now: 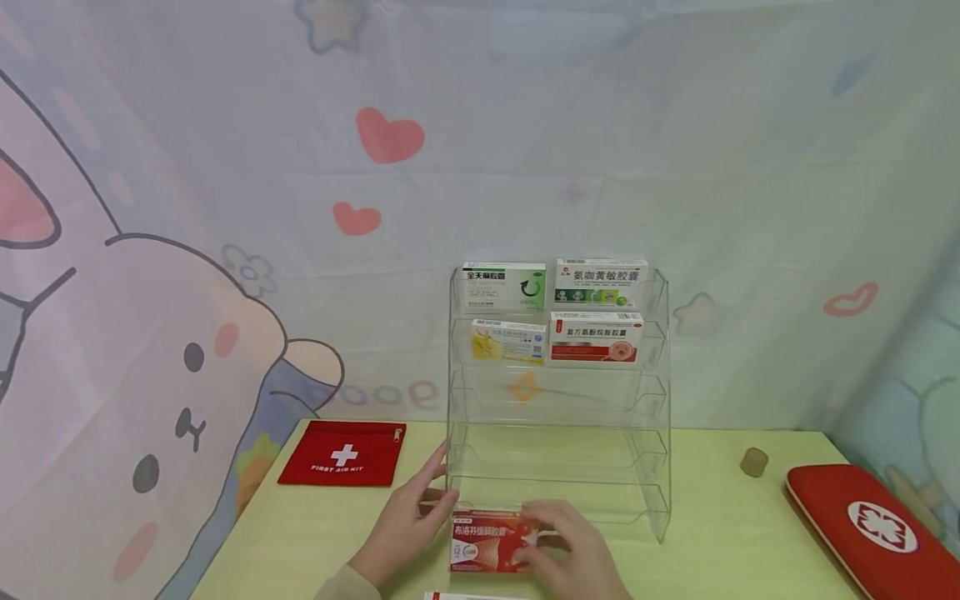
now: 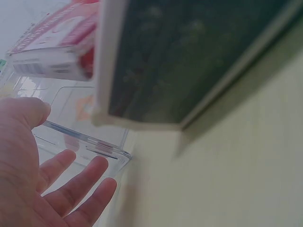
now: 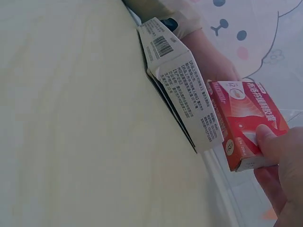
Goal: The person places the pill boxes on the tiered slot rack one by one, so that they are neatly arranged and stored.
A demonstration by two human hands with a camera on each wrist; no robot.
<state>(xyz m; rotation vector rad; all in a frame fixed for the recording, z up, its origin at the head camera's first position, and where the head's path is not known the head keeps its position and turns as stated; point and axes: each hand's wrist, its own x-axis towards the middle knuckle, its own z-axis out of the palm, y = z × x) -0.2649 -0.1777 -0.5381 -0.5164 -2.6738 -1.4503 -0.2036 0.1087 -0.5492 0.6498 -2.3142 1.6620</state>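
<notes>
My right hand (image 1: 576, 546) pinches a red medicine box (image 1: 483, 542) by its right side, thumb on the front face. The box stands in front of the lowest tier of a clear acrylic display rack (image 1: 558, 478). In the right wrist view, the red box (image 3: 248, 113) shows its printed front between the thumb and fingers of the right hand (image 3: 289, 163). My left hand (image 1: 408, 521) is at the rack's lower left corner with its fingers extended. The left wrist view shows that hand (image 2: 52, 182) with spread fingers beside the clear rack edge.
On the rack's upper two tiers stand several medicine boxes, including a green-and-white one (image 1: 502, 287). A white box (image 3: 184, 90) lies nearer me. A red first aid pouch (image 1: 343, 454) is at left; a red case (image 1: 877, 525) and a small brown cylinder (image 1: 753, 462) are at right.
</notes>
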